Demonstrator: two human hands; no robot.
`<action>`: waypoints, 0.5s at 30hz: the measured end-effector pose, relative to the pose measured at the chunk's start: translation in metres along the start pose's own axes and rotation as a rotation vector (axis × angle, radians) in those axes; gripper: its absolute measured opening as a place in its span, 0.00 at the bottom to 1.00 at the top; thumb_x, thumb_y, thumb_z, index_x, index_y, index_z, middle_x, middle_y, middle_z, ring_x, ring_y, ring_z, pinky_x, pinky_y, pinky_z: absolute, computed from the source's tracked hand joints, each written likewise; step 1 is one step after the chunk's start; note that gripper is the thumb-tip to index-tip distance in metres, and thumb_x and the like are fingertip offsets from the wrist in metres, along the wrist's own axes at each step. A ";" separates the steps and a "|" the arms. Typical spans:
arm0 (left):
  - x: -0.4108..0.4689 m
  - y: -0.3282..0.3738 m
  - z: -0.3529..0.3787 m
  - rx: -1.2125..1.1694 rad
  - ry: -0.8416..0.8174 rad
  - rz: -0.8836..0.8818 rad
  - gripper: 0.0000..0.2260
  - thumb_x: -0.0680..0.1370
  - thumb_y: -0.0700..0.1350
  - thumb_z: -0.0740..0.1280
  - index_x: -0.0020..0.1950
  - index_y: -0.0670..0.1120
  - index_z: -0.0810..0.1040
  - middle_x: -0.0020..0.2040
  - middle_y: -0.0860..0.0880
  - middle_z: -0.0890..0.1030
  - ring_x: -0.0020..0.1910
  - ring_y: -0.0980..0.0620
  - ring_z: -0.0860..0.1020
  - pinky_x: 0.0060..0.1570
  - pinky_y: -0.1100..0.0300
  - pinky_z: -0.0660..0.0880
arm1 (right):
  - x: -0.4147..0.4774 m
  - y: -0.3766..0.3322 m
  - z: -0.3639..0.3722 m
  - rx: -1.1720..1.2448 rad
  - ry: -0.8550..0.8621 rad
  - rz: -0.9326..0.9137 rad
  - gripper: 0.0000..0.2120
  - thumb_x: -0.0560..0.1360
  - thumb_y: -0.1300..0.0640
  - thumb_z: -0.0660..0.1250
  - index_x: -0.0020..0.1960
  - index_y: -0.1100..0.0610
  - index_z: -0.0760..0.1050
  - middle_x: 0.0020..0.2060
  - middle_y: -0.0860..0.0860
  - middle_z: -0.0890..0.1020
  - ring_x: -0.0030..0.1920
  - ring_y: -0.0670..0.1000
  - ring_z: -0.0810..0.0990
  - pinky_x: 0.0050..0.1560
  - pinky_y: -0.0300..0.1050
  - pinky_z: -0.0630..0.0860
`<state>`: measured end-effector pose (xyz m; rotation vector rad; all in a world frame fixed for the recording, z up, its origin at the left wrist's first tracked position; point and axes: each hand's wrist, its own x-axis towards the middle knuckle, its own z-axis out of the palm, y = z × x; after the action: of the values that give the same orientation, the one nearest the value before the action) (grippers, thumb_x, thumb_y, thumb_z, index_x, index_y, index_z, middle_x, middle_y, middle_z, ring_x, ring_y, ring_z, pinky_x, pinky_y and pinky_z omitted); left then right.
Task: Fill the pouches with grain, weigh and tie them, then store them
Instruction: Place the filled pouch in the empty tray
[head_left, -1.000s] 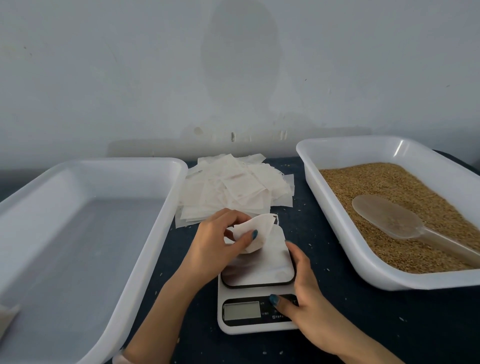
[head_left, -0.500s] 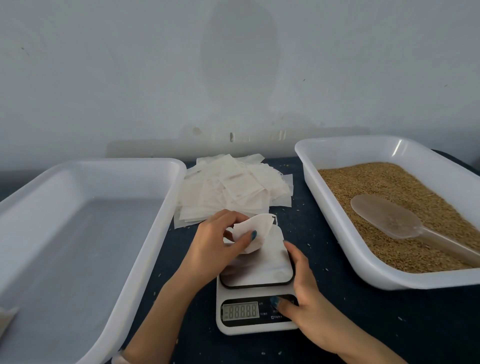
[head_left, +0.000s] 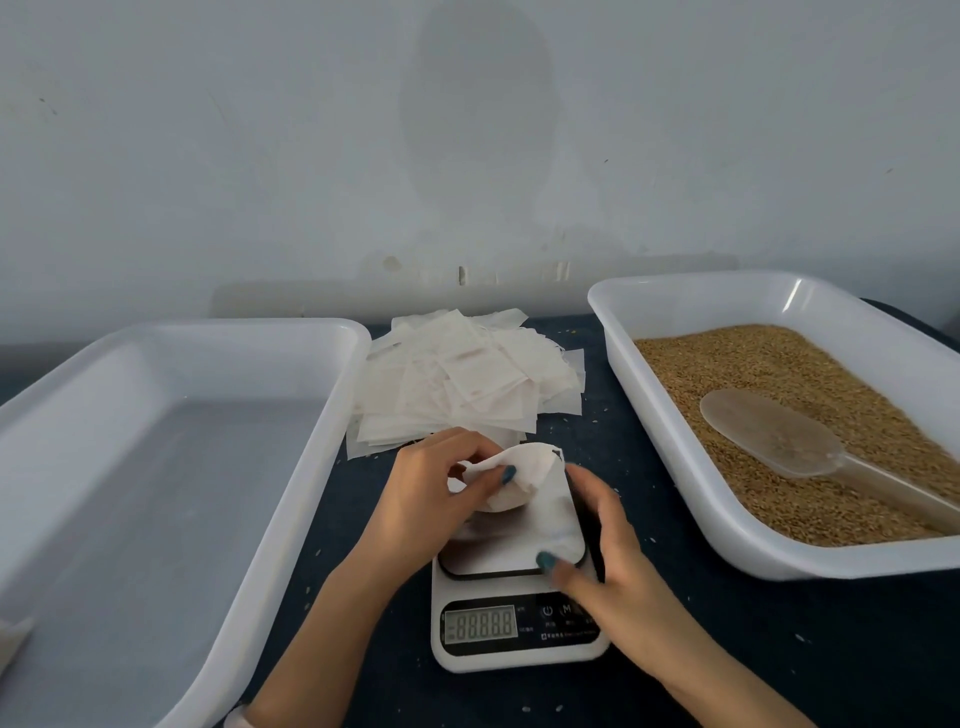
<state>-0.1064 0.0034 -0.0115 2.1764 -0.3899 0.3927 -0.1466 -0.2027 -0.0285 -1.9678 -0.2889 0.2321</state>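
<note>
Pale, grey-white plaster wall (head_left: 260, 156) fills the upper half of the view, marked by a darker oval patch (head_left: 478, 104) and some scuffs low down where it meets the counter (head_left: 779, 649), which is covered in dark blue and dotted with a few stray kernels (head_left: 524, 707). On the left of the counter sits a large white plastic tray (head_left: 208, 325) with only a pale scrap (head_left: 13, 639) in its near corner, cut off by the frame edge. On the right, a matching tray (head_left: 675, 457) holds a bed of golden-brown grain (head_left: 753, 364), with a translucent scoop (head_left: 769, 434) lying on top, its handle pointing toward the near right. Between the trays, toward the wall, lies a loose pile of flat white pouches (head_left: 467, 379). Nearer the person stands a small white scale (head_left: 519, 654), its display (head_left: 480, 623) showing a row of eights. The left hand (head_left: 431, 488) pinches one white pouch (head_left: 524, 475) between thumb and fingers over the far left part of the weighing platform; the fabric bulges into a rounded shape, and whether it touches the platform cannot be told. The right hand (head_left: 608, 561) holds nothing, its fingers loosely curved beside the scale's right edge and its thumb tip over the platform's near right corner.
</note>
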 end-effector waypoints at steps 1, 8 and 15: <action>0.000 0.001 0.001 0.008 0.001 0.008 0.04 0.76 0.42 0.73 0.44 0.52 0.82 0.42 0.59 0.81 0.44 0.55 0.79 0.41 0.69 0.71 | 0.005 0.000 0.000 -0.026 0.073 -0.062 0.33 0.77 0.57 0.71 0.74 0.38 0.57 0.69 0.34 0.64 0.71 0.34 0.59 0.70 0.31 0.58; 0.000 0.001 0.002 0.079 0.025 0.033 0.02 0.75 0.39 0.73 0.45 0.46 0.83 0.40 0.56 0.80 0.41 0.54 0.78 0.40 0.61 0.73 | 0.038 0.005 0.008 -0.244 0.295 -0.249 0.13 0.76 0.57 0.72 0.59 0.48 0.79 0.54 0.40 0.79 0.61 0.39 0.73 0.58 0.27 0.67; -0.001 -0.001 0.005 0.078 0.030 -0.002 0.03 0.77 0.43 0.72 0.44 0.48 0.80 0.38 0.56 0.79 0.39 0.55 0.76 0.37 0.66 0.70 | 0.038 0.012 0.008 -0.200 0.361 -0.330 0.13 0.75 0.60 0.73 0.57 0.48 0.78 0.53 0.39 0.78 0.60 0.39 0.73 0.59 0.28 0.68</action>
<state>-0.1061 0.0003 -0.0155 2.2438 -0.3615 0.4462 -0.1119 -0.1891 -0.0434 -2.0768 -0.4048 -0.3751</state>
